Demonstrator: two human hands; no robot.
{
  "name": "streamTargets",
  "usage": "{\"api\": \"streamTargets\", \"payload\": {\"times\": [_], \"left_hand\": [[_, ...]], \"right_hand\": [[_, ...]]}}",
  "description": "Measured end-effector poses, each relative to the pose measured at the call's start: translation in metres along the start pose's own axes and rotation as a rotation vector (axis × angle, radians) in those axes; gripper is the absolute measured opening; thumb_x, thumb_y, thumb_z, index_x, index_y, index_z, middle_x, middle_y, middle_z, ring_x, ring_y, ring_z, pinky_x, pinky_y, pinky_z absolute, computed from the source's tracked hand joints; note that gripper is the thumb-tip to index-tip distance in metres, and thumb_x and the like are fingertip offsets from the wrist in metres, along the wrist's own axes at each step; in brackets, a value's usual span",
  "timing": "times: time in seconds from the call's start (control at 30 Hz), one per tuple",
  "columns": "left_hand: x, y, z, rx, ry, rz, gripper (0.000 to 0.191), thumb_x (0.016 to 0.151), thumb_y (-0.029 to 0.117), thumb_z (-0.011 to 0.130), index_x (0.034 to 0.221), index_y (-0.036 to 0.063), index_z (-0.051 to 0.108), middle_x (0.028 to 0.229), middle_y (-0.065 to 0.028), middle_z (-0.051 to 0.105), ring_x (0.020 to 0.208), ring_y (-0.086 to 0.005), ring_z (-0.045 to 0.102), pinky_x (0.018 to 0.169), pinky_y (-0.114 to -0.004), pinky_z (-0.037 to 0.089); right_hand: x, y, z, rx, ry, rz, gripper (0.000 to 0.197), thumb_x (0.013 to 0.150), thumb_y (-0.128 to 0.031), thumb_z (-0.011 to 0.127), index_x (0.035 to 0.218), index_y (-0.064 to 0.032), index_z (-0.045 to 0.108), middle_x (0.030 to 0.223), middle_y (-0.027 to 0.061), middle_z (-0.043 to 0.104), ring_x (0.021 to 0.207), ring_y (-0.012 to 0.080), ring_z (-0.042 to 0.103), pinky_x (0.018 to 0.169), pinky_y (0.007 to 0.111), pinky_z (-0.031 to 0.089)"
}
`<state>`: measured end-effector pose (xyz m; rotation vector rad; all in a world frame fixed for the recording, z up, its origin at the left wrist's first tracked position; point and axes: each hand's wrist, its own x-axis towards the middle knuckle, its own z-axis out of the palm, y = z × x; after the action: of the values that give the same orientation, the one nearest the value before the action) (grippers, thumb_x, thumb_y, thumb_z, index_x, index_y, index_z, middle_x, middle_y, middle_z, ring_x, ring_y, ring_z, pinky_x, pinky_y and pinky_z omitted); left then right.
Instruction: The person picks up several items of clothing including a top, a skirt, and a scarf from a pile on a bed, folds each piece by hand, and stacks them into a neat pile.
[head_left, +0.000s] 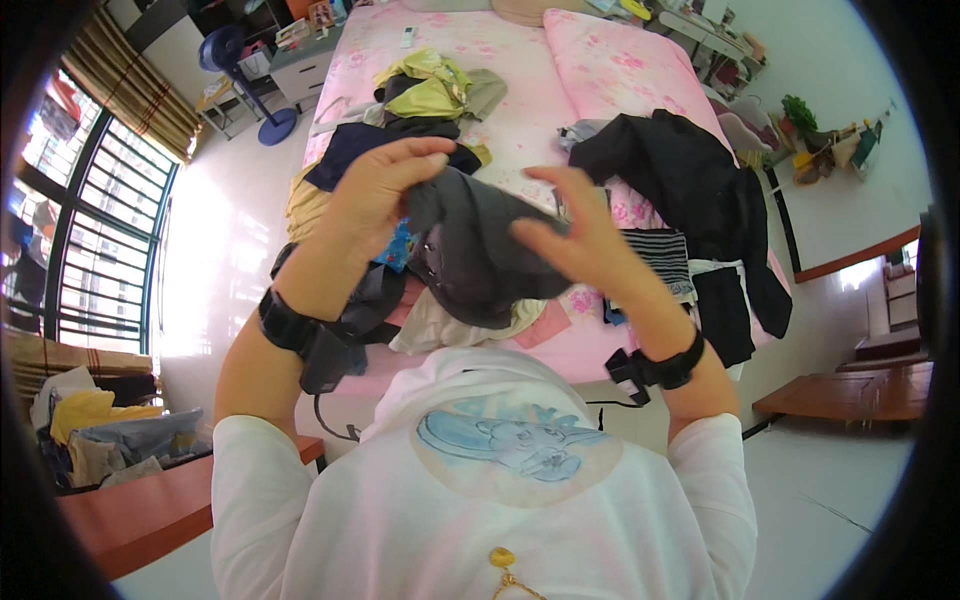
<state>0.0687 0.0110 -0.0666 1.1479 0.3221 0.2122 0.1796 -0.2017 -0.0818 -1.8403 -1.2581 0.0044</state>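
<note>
A dark grey garment (487, 232) hangs in folds in front of me, above the pink floral bed. My left hand (371, 184) holds its upper left edge, with thumb and forefinger reaching over the top. At the garment's right side is my right hand (581, 232), thumb and fingers spread apart. Its thumb overlaps the cloth, but no firm grip shows. Under the garment lie a cream cloth (427, 326), a salmon-pink cloth (546, 326) and a piece of bright blue fabric (395, 247), all partly hidden.
Black clothing (660, 157) is spread on the right, beside a folded striped cloth (660, 259) and a folded black piece (724, 311). Yellow-green clothing (427, 86) and a navy garment (360, 150) lie on the left. A pink quilt (622, 67) covers the far right.
</note>
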Motion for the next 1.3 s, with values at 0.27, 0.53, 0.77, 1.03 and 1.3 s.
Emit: {"api": "streamTargets", "payload": {"times": [0.27, 0.53, 0.77, 1.03, 1.3], "left_hand": [[-0.013, -0.011, 0.03, -0.023, -0.225, 0.025, 0.035, 0.09, 0.019, 0.051, 0.122, 0.0052, 0.047, 0.102, -0.0041, 0.058, 0.09, -0.0111, 0.056, 0.08, -0.026, 0.044], [-0.037, -0.068, -0.009, 0.173, -0.228, -0.206, 0.035, 0.092, 0.033, 0.048, 0.107, 0.0034, 0.056, 0.094, -0.0029, 0.059, 0.087, -0.0114, 0.055, 0.08, -0.026, 0.043], [-0.04, -0.089, 0.008, 0.131, -0.275, -0.209, 0.032, 0.09, 0.027, 0.054, 0.106, 0.0, 0.059, 0.093, -0.0005, 0.059, 0.085, -0.007, 0.051, 0.079, -0.024, 0.042], [-0.029, -0.087, 0.002, 0.016, -0.176, -0.167, 0.022, 0.09, 0.018, 0.053, 0.099, -0.0008, 0.06, 0.086, 0.0028, 0.06, 0.079, -0.003, 0.051, 0.072, -0.02, 0.043], [-0.033, -0.089, 0.013, 0.164, -0.265, -0.139, 0.018, 0.089, 0.017, 0.054, 0.093, 0.0009, 0.06, 0.08, 0.0042, 0.057, 0.074, -0.0022, 0.048, 0.067, -0.018, 0.041]], "right_hand": [[-0.009, 0.013, 0.034, 0.816, -0.165, 0.524, 0.024, 0.088, -0.017, 0.053, 0.105, 0.0005, 0.054, 0.094, 0.0055, 0.061, 0.082, 0.0153, 0.059, 0.075, 0.027, 0.047], [-0.031, 0.015, 0.033, 1.528, -0.114, 0.701, 0.032, 0.093, -0.021, 0.043, 0.12, -0.0038, 0.044, 0.112, 0.0079, 0.055, 0.102, 0.0193, 0.054, 0.091, 0.035, 0.043], [-0.037, 0.017, 0.049, 1.581, -0.149, 0.714, 0.035, 0.093, -0.025, 0.044, 0.121, -0.0048, 0.044, 0.116, 0.0072, 0.053, 0.108, 0.0192, 0.05, 0.096, 0.035, 0.038], [-0.049, 0.013, 0.041, 0.781, -0.037, 0.776, 0.042, 0.087, -0.017, 0.05, 0.125, -0.0033, 0.041, 0.12, 0.0082, 0.049, 0.11, 0.0204, 0.048, 0.092, 0.035, 0.041], [-0.029, 0.008, 0.039, 0.202, -0.298, 0.021, 0.042, 0.077, 0.0, 0.052, 0.118, -0.006, 0.048, 0.112, 0.0151, 0.052, 0.104, 0.0312, 0.047, 0.088, 0.041, 0.037]]}}
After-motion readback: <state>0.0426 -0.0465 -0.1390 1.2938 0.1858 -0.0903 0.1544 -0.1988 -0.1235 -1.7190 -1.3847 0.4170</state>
